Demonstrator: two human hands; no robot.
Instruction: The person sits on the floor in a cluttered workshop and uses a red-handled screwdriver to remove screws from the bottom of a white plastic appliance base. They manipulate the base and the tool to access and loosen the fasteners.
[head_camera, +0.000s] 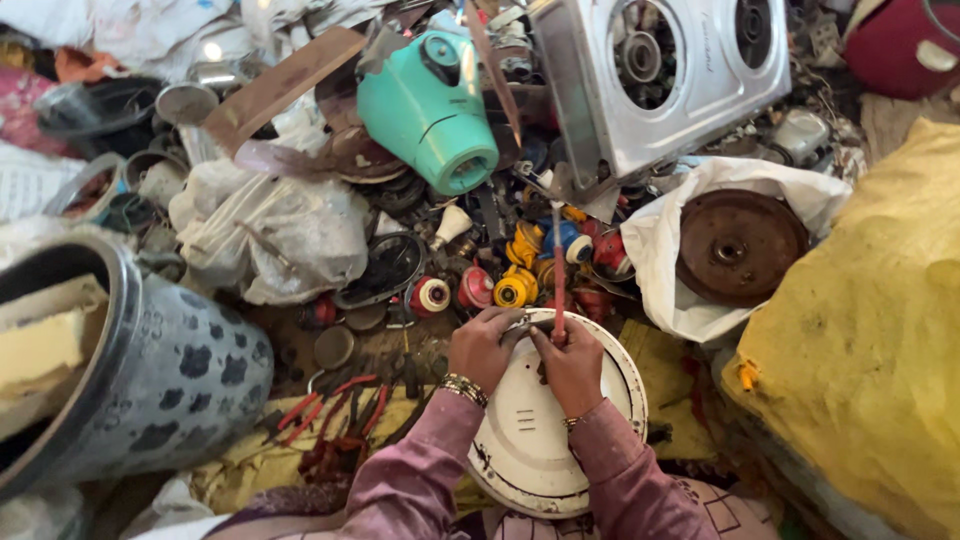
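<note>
Head view: round white metal base plate (540, 420), upright on the person's lap, at bottom centre. Left hand (483, 345) clasps its upper rim, fingers curled closed. Right hand (572, 362) is closed around a red-handled screwdriver (558, 275), shaft upright, tip at the plate's top edge. Beyond: teal motor housing (425, 105), white gas stove body (660, 75), rusty disc (738, 245) in a white bag (668, 235).
</note>
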